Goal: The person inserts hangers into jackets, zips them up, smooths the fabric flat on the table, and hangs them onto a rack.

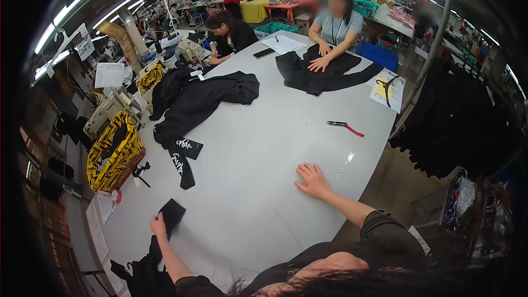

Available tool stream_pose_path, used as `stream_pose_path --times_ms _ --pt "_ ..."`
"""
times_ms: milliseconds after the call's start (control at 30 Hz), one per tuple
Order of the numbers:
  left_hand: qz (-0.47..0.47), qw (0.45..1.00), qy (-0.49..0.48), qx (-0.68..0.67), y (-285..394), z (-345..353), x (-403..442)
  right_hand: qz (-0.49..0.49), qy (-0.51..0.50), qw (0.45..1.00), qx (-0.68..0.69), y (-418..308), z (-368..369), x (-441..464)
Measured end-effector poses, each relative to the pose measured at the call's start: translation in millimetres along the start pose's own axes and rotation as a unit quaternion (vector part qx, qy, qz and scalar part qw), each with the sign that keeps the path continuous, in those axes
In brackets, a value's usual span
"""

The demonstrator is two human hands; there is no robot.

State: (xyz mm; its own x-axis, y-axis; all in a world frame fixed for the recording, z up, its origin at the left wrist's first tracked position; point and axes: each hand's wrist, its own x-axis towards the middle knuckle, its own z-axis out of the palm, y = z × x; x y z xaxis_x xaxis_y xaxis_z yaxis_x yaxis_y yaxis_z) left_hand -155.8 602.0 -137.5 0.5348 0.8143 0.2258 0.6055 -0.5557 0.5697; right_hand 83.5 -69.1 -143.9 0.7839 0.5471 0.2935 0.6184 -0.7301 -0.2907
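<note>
My left hand (158,224) is closed on the edge of a black fabric piece (174,213) at the near left of the table. More black cloth (144,270) lies below that hand; whether the two are joined I cannot tell. My right hand (312,180) rests flat on the table with its fingers spread, holding nothing. Red-handled pliers or snips (346,127) lie beyond it to the right. Ahead of my left hand is a black garment (203,102) with white lettering on its lower ends.
The pale table (247,159) fills the middle. Across it, a co-worker (335,25) has both hands on another black garment (313,71). A second person sits at the left by sewing machines (190,49). A yellow-black patterned bag (114,151) stands left; dark garments (459,115) hang right.
</note>
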Motion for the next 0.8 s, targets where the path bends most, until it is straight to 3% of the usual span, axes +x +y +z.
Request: stream_pose_path --times_ms 100,133,200,267,367,400,433,467,567,667,800 --pt "-0.062 0.976 0.207 0.034 -50.7 -98.2 -5.7 0.003 -0.011 1.0 -0.003 0.1 -0.2 1.0" --pt "-0.131 0.964 0.206 0.102 -87.0 -132.7 -3.1 0.002 -0.012 1.0 -0.002 -0.3 -0.7 1.6" --pt "-0.184 0.928 0.293 0.143 -139.1 -181.9 -29.7 0.001 -0.014 1.0 0.001 -1.1 -2.1 1.0" --pt "-0.23 0.912 0.28 0.195 -139.3 -210.6 -70.2 -0.008 -0.001 1.0 -0.002 0.5 0.2 0.7" --pt "-0.223 0.916 0.243 0.227 -124.2 -192.4 -124.0 -0.015 0.011 1.0 -0.001 1.7 4.0 0.4" --pt "-0.108 0.882 0.345 0.304 -169.4 -146.7 -123.4 -0.017 0.014 1.0 -0.001 1.4 2.7 -0.2" --pt "-0.075 0.94 0.251 0.217 -126.6 -139.1 -150.1 -0.018 0.013 1.0 0.0 1.5 2.7 -1.8" --pt "-0.093 0.963 0.186 0.17 -52.4 -126.5 -174.7 -0.02 0.013 1.0 -0.001 2.1 3.3 -2.1" --pt "0.051 0.988 0.132 0.068 3.7 -28.4 -208.1 -0.024 0.015 1.0 -0.008 4.6 4.4 0.5" --pt "0.062 0.997 0.017 -0.048 101.5 23.1 -229.0 -0.019 -0.007 1.0 0.005 4.5 8.6 -0.5" --pt "0.054 0.998 0.003 0.029 160.7 63.3 -232.7 -0.038 -0.043 0.998 0.021 15.9 12.5 4.4"
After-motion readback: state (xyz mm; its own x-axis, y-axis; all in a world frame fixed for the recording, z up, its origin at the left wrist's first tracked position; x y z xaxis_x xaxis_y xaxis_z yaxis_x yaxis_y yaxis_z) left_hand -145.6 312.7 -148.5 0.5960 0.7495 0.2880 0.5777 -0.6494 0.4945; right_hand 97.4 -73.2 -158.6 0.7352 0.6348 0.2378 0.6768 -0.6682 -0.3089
